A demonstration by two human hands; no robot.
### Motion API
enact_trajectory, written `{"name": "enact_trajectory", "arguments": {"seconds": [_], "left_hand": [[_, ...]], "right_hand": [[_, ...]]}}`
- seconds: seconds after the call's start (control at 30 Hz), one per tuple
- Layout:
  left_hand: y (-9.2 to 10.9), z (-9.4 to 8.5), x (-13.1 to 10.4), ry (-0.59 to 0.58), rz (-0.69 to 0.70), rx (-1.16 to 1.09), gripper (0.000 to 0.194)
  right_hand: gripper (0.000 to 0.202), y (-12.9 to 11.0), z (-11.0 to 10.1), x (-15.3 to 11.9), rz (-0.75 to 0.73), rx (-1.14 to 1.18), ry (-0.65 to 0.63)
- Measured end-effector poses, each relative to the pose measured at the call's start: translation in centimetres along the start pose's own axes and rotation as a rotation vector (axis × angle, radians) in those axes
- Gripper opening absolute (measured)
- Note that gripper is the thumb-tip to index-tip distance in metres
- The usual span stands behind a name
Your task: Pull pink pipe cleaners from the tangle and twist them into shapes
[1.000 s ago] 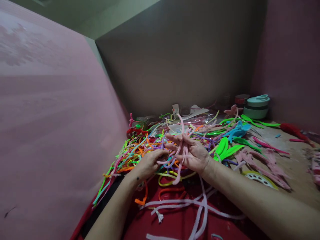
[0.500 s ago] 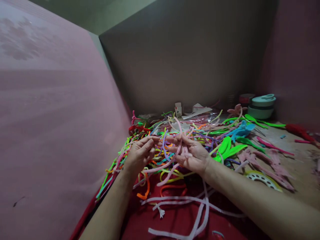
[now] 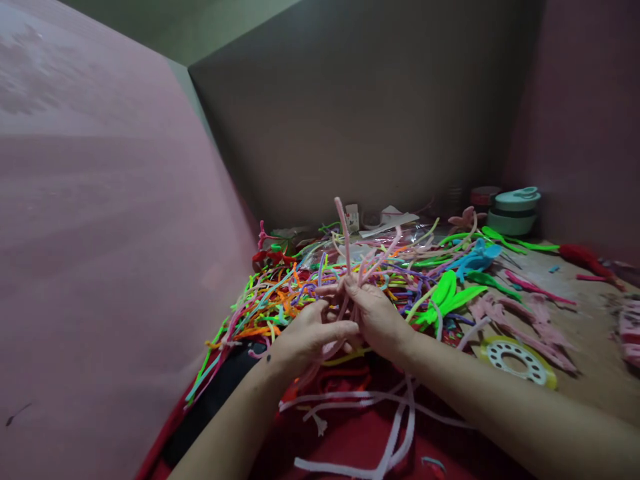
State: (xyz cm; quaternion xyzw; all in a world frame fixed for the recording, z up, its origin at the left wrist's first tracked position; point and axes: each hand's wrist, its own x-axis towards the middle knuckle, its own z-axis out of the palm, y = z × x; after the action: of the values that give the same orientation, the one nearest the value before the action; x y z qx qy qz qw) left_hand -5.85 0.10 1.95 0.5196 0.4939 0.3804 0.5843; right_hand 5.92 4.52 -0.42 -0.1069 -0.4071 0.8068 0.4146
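Observation:
Pink pipe cleaners (image 3: 343, 230) stand up from between my two hands, fuzzy and bent, with one longer stem leaning slightly left and others slanting right. My right hand (image 3: 377, 317) is closed around them, thumb and index finger pinching near the top. My left hand (image 3: 313, 333) is closed on their lower part, its thumb lying across toward the right palm. The fingers overlap, so where the stems cross is hidden. Pale pink pipe cleaners (image 3: 395, 433) lie on the red cloth below my hands.
A tangled heap of coloured pipe cleaners (image 3: 280, 293) spreads behind my hands. To the right are a bright green leaf shape (image 3: 445, 300), a blue piece (image 3: 477, 260), a yellow-rimmed spool (image 3: 520, 363) and a teal container (image 3: 513, 213). A pink wall (image 3: 125, 267) rises close on the left.
My left hand has moved right to meet the right hand and gripped the pink pipe cleaners. My right hand has turned from palm-up to closed, and the stems now stand more upright.

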Motion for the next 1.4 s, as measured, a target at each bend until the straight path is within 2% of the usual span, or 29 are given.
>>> {"name": "enact_trajectory", "arguments": {"seconds": [0.1,0.2,0.33,0.5,0.63,0.8,1.1,1.23,1.4], "left_hand": [[-0.2,0.7,0.0,0.063,-0.033,0.048,0.026],[0.0,0.5,-0.2,0.092,-0.046,0.132,0.016],[0.8,-0.8,-0.6,0.046,-0.080,0.245,0.030],[1.4,-1.6,-0.9,-0.037,-0.110,0.273,0.030],[1.0,-1.3,-0.8,-0.039,-0.076,0.267,0.033],[0.7,-1.4,-0.6,-0.030,-0.043,0.213,0.037],[0.2,-2.4,0.0,-0.001,-0.078,0.213,0.033],[0.2,-2.2,0.1,0.026,-0.118,0.193,0.032],[0.3,-2.0,0.1,0.040,-0.096,0.237,0.030]], "right_hand": [[0.033,-0.2,0.6,-0.4,-0.009,-0.066,0.051],[0.034,-0.4,0.9,-0.5,-0.040,-0.119,0.070],[0.031,-0.2,0.3,0.1,-0.152,-0.114,0.085],[0.027,0.1,-0.6,0.9,-0.111,0.070,0.097],[0.026,-0.5,-0.4,1.0,-0.018,0.277,0.204],[0.027,-0.7,-0.8,1.1,0.013,0.359,0.177],[0.005,0.3,-1.4,1.2,-0.037,0.232,0.076],[0.015,0.5,-1.4,1.1,-0.044,0.194,0.065],[0.026,0.8,-1.2,1.2,-0.019,0.160,0.174]]}}
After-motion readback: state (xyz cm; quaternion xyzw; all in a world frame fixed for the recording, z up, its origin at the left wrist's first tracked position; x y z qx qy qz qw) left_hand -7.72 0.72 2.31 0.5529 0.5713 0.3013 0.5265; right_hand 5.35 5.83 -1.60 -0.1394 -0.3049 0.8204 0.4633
